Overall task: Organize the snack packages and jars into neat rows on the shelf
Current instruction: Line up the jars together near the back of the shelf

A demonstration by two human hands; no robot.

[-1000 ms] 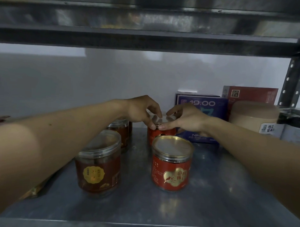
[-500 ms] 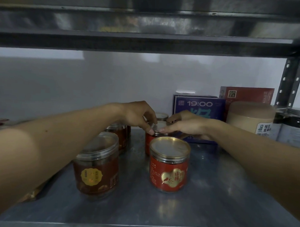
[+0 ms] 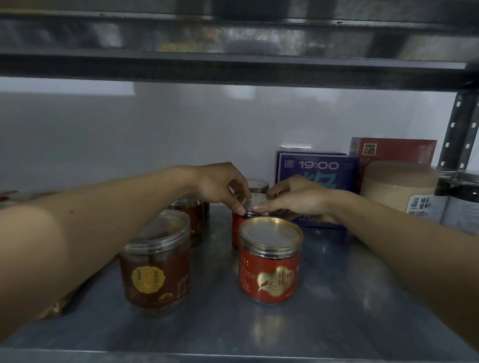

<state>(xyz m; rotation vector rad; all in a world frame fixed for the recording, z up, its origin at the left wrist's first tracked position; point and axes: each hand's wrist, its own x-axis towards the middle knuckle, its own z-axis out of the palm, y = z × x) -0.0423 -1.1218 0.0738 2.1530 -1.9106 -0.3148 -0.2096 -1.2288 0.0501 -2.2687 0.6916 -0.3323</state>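
Both my hands reach deep into the metal shelf [image 3: 227,330]. My left hand [image 3: 222,186] and my right hand [image 3: 294,199] pinch the lid of a red jar [image 3: 238,227] in the middle row from either side. Another gold-lidded jar [image 3: 257,185] stands right behind it. A red jar with a gold lid [image 3: 269,259] stands in front of it. To the left are a brown jar with a yellow label [image 3: 155,262] and a second brown jar [image 3: 191,217] behind it, partly hidden by my left arm.
At the back right stand a purple box [image 3: 317,167], a red box [image 3: 391,150], a beige tub [image 3: 398,187] and dark jars [image 3: 465,200]. The shelf post [image 3: 463,126] rises at the right. A snack packet [image 3: 52,309] lies under my left arm.
The hands and the held red jar have come down and slightly back toward the shelf floor; a gold-lidded jar behind it has come into view.
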